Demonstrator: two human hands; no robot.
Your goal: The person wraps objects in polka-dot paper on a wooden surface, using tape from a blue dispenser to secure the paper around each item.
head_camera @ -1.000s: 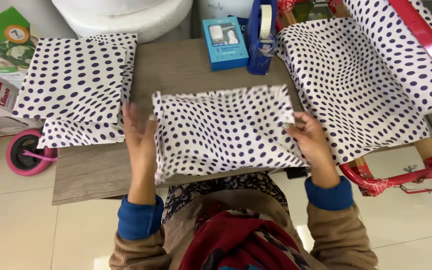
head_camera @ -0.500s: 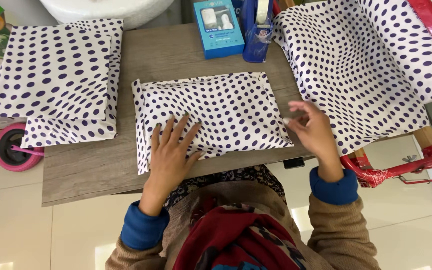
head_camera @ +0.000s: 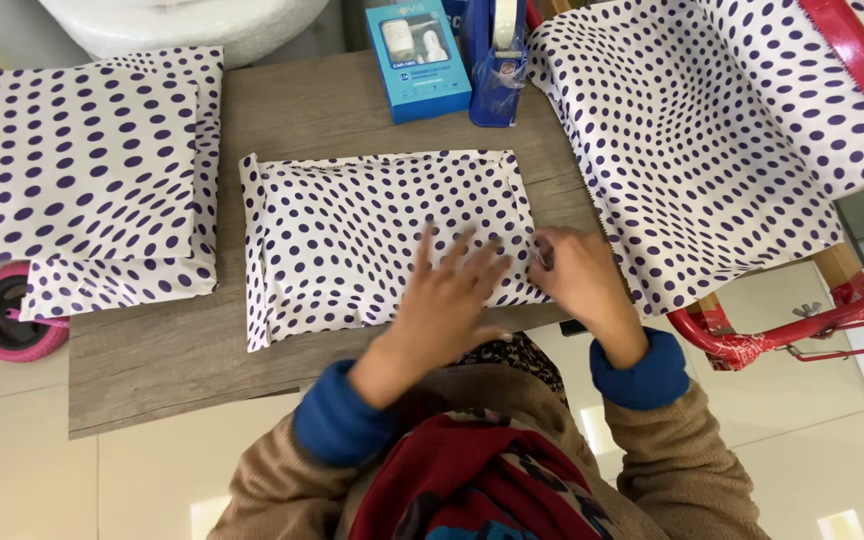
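The dotted package [head_camera: 382, 240] lies flat at mid-bench [head_camera: 162, 360], long axis running left to right. The left hand [head_camera: 452, 295] presses down on its right half, fingers spread, grasping nothing. The right hand [head_camera: 577, 275] pinches the package's right edge. Both hands sit at that end; the left end lies free. A stack of wrapped packages [head_camera: 92, 180] rests well apart, leftward.

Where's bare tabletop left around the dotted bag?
Free: the table front-left strip below the middle dotted bag, and the patch between that bag and the blue box. Crowded: left stack of bags, right pile of bags, and the bag's right end under left hand and right hand.
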